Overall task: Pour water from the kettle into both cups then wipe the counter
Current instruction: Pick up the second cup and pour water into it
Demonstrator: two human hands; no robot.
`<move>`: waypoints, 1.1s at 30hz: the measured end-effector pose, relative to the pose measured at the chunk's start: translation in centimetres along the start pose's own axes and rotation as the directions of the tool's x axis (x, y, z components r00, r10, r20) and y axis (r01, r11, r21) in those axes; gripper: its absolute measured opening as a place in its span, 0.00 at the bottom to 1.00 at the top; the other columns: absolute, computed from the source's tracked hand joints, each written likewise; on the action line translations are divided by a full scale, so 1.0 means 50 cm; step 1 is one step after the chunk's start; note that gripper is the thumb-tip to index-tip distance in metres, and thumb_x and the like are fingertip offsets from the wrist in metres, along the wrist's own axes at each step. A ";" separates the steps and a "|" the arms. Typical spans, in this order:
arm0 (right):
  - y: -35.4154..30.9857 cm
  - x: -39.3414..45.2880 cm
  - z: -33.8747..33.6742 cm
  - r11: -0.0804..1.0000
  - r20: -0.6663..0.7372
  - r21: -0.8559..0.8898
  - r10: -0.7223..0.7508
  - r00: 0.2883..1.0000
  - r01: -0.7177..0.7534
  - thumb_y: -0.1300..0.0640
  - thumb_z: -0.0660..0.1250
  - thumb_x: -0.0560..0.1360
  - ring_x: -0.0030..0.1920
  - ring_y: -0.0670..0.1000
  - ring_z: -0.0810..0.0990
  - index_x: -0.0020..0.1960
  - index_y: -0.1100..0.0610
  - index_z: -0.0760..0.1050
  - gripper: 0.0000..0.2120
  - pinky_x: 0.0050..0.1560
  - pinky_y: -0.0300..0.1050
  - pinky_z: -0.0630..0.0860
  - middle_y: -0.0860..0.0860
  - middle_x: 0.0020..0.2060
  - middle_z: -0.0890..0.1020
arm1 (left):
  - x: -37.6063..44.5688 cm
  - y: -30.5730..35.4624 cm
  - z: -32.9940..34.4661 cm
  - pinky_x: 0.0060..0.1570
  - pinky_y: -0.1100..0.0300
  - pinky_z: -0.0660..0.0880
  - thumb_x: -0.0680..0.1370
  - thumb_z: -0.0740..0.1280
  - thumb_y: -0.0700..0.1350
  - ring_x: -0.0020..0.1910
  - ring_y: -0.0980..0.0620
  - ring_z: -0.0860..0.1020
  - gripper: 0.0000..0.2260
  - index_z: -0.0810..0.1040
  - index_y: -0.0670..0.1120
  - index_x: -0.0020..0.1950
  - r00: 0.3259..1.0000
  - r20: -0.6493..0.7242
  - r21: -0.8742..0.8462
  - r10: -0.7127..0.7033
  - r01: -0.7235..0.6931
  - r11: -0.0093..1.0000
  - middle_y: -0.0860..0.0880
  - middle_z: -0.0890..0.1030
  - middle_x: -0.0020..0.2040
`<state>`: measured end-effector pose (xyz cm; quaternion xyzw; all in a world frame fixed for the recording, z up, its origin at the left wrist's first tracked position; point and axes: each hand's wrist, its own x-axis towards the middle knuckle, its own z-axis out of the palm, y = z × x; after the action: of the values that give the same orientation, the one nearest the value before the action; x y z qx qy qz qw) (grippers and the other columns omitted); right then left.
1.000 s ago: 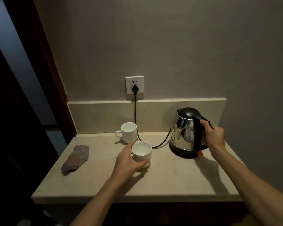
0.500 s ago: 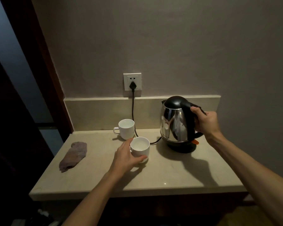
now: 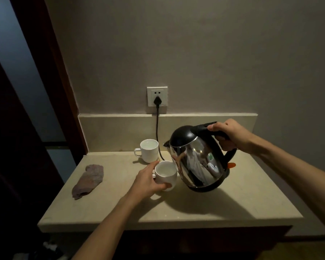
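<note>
My right hand (image 3: 230,135) grips the black handle of a shiny steel kettle (image 3: 197,162), which hangs above the counter and tilts to the left, its spout just over the near white cup (image 3: 166,174). My left hand (image 3: 148,182) wraps around that cup, which stands on the beige counter (image 3: 204,209). A second white cup (image 3: 149,150) stands behind it near the backsplash, handle pointing left. A folded brownish cloth (image 3: 89,182) lies on the counter's left part. I cannot make out a stream of water.
A black cord (image 3: 158,128) runs from the wall socket (image 3: 157,96) down behind the far cup. The backsplash ledge (image 3: 120,128) bounds the counter at the back. A dark door frame stands at the left.
The kettle has left its spot at the right, moved left toward the near cup and tipped spout-down. My left hand has stayed on the cup.
</note>
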<state>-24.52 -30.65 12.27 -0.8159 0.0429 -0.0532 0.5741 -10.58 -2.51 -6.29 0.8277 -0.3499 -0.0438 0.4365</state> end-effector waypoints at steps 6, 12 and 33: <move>-0.028 0.034 -0.001 0.979 0.131 -0.172 0.131 0.983 -0.108 0.38 0.72 0.67 0.22 0.47 0.64 0.29 0.54 0.79 0.20 0.22 0.37 0.63 0.49 0.23 0.69 | 0.001 -0.006 -0.001 0.57 0.56 0.79 0.59 0.80 0.57 0.58 0.55 0.80 0.37 0.73 0.64 0.68 1.000 -0.001 -0.037 0.014 -0.014 0.999 0.60 0.81 0.60; -0.050 0.051 -0.005 0.952 0.177 -0.269 0.200 0.964 -0.149 0.36 0.71 0.65 0.22 0.47 0.64 0.27 0.53 0.76 0.21 0.24 0.37 0.62 0.49 0.24 0.68 | -0.001 -0.007 -0.004 0.52 0.70 0.73 0.63 0.81 0.56 0.57 0.63 0.77 0.33 0.69 0.75 0.61 0.999 0.008 -0.020 0.036 -0.036 0.999 0.72 0.76 0.56; -0.064 0.089 0.001 0.841 0.185 -0.491 0.356 0.916 -0.228 0.39 0.69 0.70 0.22 0.47 0.65 0.27 0.53 0.76 0.21 0.24 0.37 0.64 0.50 0.23 0.69 | 0.005 -0.010 0.012 0.60 0.60 0.73 0.66 0.82 0.58 0.62 0.59 0.74 0.36 0.68 0.63 0.69 0.999 0.026 0.009 0.033 -0.033 0.999 0.60 0.76 0.65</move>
<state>-20.09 -30.13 15.45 -0.9113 0.1010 0.1582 0.3664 -10.32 -2.88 -6.98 0.8233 -0.3694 -0.0452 0.4287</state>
